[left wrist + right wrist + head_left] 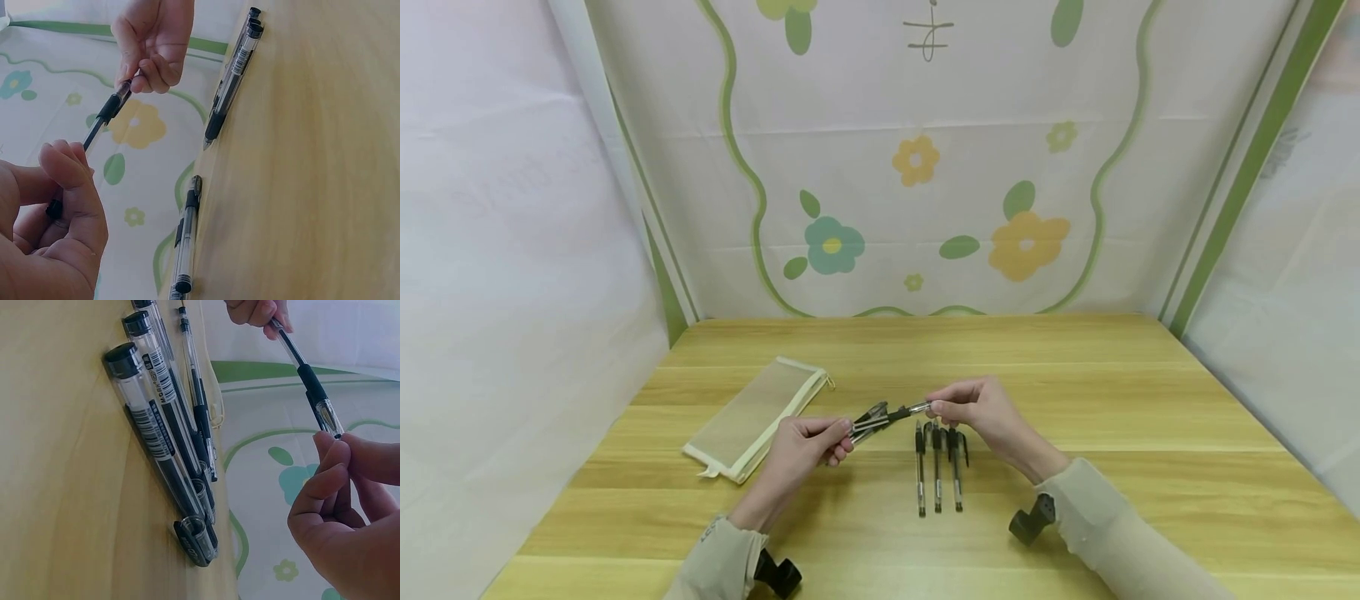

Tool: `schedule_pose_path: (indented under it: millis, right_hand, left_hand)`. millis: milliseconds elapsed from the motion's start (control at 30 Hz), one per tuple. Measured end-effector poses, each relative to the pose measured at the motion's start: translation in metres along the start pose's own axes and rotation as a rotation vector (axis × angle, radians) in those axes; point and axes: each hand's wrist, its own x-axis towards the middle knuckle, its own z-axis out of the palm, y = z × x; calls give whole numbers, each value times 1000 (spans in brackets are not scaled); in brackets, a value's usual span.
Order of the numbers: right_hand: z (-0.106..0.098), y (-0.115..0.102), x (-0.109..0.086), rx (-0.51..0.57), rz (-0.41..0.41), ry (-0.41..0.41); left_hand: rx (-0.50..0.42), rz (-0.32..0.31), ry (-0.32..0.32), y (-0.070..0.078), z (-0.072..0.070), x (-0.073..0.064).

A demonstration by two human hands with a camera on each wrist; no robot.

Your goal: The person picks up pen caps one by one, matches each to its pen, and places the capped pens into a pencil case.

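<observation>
A gel pen (898,414) with a clear barrel and black grip is stretched between my two hands above the table. My left hand (801,442) pinches its barrel toward the black-plugged end. At the other end, thumb and fingertips of my right hand (981,408) pinch the clear cap (329,414), which sits against the black grip. Below, three similar pens (937,479) lie side by side, with clear caps (199,534) at their tip ends. More pens (187,237) lie together just beyond the held one, partly hidden behind it and my left hand in the head view.
A beige mesh zip pouch (748,404) lies flat on the wooden table (1075,542) to the left. Flower-printed fabric (917,208) walls off the back, and pale sheets hang on both sides. Each wrist carries a black camera (1033,521).
</observation>
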Motion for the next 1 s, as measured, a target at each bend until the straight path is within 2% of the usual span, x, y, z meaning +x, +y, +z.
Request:
schedule_pose_path:
  millis: [267,533,733,1000]
  right_hand:
    - [0,2,-1,6,3,8]
    - [4,1,3,-6,19,3]
    - [4,1,3,16,14,6]
    - [3,2,0,15,37,26]
  left_hand:
    - [2,5,-15,-2,0,-1]
    - [16,-11,22,2,-3,-3]
    - [26,4,10,1,-3,-1]
    - [32,-14,6,0,1,-1]
